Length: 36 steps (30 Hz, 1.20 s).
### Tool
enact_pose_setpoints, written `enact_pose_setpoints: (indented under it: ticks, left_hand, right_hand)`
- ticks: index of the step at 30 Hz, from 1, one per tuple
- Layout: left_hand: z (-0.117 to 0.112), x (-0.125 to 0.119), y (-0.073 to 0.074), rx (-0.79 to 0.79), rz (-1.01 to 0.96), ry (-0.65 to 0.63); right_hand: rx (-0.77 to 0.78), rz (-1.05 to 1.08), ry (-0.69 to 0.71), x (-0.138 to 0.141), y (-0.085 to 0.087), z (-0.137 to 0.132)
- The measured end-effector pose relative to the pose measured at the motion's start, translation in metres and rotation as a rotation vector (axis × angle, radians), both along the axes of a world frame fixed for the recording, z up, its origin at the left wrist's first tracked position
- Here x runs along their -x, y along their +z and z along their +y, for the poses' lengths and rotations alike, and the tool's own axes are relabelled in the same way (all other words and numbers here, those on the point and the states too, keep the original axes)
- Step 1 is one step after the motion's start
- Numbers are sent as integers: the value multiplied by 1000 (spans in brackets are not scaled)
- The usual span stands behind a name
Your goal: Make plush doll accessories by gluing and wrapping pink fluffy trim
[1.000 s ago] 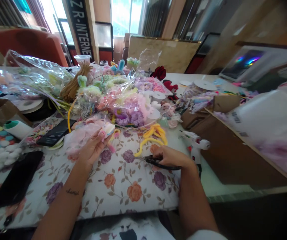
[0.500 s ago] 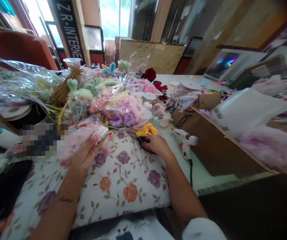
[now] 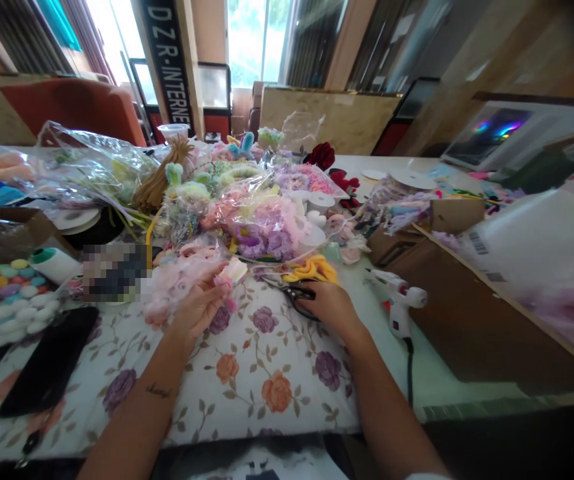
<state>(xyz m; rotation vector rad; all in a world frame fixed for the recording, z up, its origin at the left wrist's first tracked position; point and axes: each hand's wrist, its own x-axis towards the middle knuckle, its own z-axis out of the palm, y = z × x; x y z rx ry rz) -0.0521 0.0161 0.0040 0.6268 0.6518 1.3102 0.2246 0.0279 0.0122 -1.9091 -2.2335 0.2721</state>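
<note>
My left hand (image 3: pixel 204 303) is closed, its fingertips pinching a small pink and cream fluffy craft piece (image 3: pixel 230 277) above the flowered cloth (image 3: pixel 267 353). To the right, my right hand (image 3: pixel 334 307) has its fingers curled at the black handles of a pair of scissors (image 3: pixel 299 297). The scissors lie low over the cloth, blades pointing left. Just behind them rests a yellow fuzzy piece (image 3: pixel 311 268). Part of the grip on the handles is hidden by the hand. Pink netting in clear wrap (image 3: pixel 167 287) lies beside my left hand.
A white glue gun (image 3: pixel 399 300) with a black cord stands right of my right hand, near a cardboard box (image 3: pixel 467 313). Heaped wrapped flowers (image 3: pixel 267 213) fill the back. A black phone (image 3: pixel 51 363) and colourful pompoms (image 3: pixel 11 300) lie at left.
The view has turned left, so everything sits farther right in the picture. Both hands keep their holds, and more of the scissors' handles and blades shows now.
</note>
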Motion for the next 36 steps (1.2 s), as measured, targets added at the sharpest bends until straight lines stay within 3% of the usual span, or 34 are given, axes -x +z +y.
enact_pose_setpoints:
  ticks: [5, 8, 11, 14, 16, 23, 30, 36]
  left_hand:
    - [-5, -9, 5, -19, 154, 4]
    - [-8, -15, 4, -16, 201, -10]
    - [-9, -17, 1, -16, 195, -46]
    - [-9, -16, -2, -5, 161, -67]
    - [-9, -15, -1, 24, 125, -58]
    - [-9, -16, 8, 22, -35, -64]
    - [-12, -21, -3, 58, 144, -263]
    - [-12, -21, -6, -30, 309, -278]
  right_hand:
    - [-146, 157, 22, -3, -7, 3]
    - [-257, 435, 71, 15, -8, -3]
    - [-197, 626, 128, 42, -8, -16]
    - [-130, 656, 270, 63, -10, -26]
    - [-131, 664, 292, 69, -12, -29]
    - [-165, 915, 91, 68, -22, -24]
    - [-163, 952, 284, 68, -26, -24]
    - [-112, 957, 267, 69, -21, -29]
